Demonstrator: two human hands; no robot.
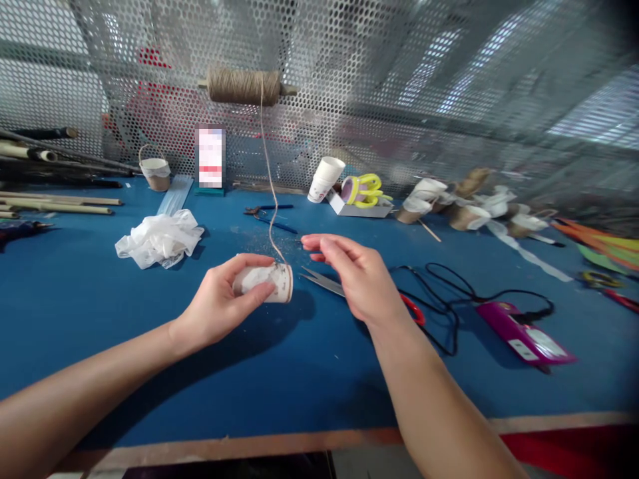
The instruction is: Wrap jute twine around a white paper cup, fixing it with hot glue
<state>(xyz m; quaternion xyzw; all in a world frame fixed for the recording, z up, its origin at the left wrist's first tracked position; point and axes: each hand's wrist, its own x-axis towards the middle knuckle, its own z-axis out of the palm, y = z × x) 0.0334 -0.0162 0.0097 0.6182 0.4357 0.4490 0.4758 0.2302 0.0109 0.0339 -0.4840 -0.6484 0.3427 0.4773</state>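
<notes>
My left hand [224, 293] is closed around a small printed paper cup [283, 283], which lies on its side in the grip above the table. Brown twine [269, 179] hangs from a spool [239, 88] and runs down to the cup's rim, where a brown line circles the edge. Off to the right of the cup, my right hand [357, 273] is apart from it, fingers loosely extended and nothing visible in them. Scissors [324, 282] with red handles lie partly hidden beneath that hand and forearm.
Blue-handled pliers [277, 223] lie behind the cup. Crumpled white material [160, 239] rests at left, near a small handled bucket [156, 174] and a phone [210, 158]. Stacked cups [325, 178] stand at the back. On the right are a purple device [526, 332] and its black cord [454, 306].
</notes>
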